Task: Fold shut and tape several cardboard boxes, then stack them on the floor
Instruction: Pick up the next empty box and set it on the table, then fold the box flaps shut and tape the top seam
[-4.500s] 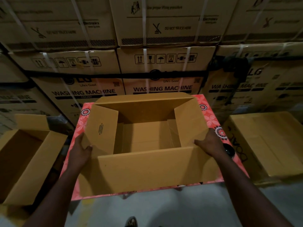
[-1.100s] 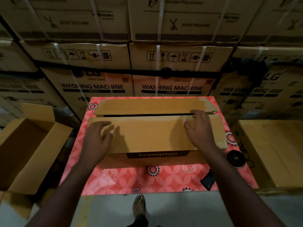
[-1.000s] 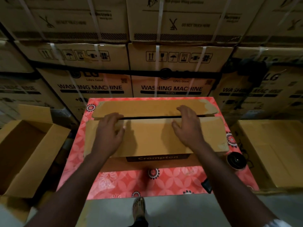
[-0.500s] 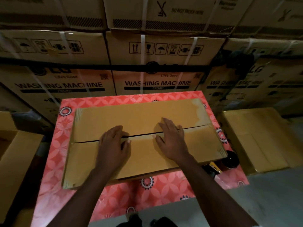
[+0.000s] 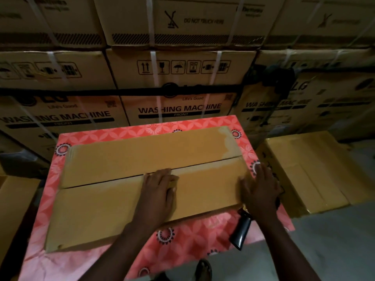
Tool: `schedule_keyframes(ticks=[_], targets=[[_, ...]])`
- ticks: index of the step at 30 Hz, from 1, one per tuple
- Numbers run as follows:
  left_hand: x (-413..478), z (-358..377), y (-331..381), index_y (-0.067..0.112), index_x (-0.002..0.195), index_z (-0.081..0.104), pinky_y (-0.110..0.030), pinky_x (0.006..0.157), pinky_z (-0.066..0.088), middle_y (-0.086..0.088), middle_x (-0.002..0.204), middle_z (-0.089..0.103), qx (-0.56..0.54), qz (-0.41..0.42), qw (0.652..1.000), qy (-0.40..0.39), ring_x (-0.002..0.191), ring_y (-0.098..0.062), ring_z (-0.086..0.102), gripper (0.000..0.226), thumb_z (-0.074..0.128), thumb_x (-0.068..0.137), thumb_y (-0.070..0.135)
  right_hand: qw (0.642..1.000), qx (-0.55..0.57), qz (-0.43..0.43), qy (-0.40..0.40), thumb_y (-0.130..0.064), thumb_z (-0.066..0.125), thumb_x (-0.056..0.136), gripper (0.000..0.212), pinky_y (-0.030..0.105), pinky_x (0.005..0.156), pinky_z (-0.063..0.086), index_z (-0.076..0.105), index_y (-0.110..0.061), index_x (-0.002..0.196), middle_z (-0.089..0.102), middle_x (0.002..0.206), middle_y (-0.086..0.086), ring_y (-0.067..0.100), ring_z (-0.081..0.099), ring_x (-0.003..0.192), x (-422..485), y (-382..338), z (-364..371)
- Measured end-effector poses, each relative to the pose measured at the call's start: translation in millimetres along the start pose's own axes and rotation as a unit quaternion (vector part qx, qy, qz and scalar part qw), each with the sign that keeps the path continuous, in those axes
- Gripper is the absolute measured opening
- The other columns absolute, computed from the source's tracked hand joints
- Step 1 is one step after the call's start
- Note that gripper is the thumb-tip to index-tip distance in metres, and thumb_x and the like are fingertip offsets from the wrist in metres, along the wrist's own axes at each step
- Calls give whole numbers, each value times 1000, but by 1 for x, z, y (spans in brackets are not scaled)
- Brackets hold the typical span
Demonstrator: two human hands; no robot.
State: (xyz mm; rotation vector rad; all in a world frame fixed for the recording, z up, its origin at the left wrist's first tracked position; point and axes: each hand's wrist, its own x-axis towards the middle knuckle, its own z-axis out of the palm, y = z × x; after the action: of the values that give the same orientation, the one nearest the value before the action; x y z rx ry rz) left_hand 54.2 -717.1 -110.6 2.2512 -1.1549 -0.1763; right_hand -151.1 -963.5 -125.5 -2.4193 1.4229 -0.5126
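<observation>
Left hand [image 5: 160,191] flat on the cardboard box [image 5: 121,163], seam running side-to-side; right hand [image 5: 259,189] spread at its right end, by the tape dispenser [image 5: 241,230].

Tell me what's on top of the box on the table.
Left hand flat across the flap seam, right hand at the right end of the box. Flaps hide its inside.

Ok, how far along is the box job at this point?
Done: the box on the table has both top flaps folded down, meeting at a seam with no tape visible. In hand: the left hand presses flat on that seam; the right hand is spread at the box's right end, near a dark handle. Left: taping this box and stacking it on the floor, where another box lies at right.
</observation>
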Motion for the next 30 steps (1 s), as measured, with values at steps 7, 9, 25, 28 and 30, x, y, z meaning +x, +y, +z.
schedule_keyframes(ticks=[7,9,25,28,30], targets=[[4,37,71,27,125,60,-44,118,16,2,141,52,-17,37,999,-11,135,-20,44,33,50,94,33,896,250,343,-134,-29,71,93,46,38,89,43,60,5,123,63,122,26,38,60,112,-65,106,18],[4,42,83,25,125,60,-43,118,17,3,142,52,-22,40,999,-5,135,-20,44,33,52,94,33,823,318,393,-259,-43,74,85,50,33,74,47,66,-1,110,69,109,20,32,65,94,-81,119,39],[-40,6,116,27,123,61,-11,79,46,22,111,66,-134,-151,978,46,102,14,58,28,66,96,33,713,547,425,-107,-24,78,80,19,34,54,50,64,-15,71,65,62,11,23,60,51,-11,88,37],[-39,-11,132,26,120,66,-28,89,53,15,108,73,-295,-230,927,18,102,-1,67,22,59,100,29,838,483,252,2,-33,83,73,21,55,73,58,69,-20,81,74,82,11,37,72,77,33,78,-6],[-34,-21,147,21,121,67,-34,90,53,6,112,75,-414,-260,872,2,105,-16,70,26,55,100,29,865,479,149,18,-38,81,70,20,56,63,58,70,-24,80,71,72,10,39,70,66,57,59,-38]])
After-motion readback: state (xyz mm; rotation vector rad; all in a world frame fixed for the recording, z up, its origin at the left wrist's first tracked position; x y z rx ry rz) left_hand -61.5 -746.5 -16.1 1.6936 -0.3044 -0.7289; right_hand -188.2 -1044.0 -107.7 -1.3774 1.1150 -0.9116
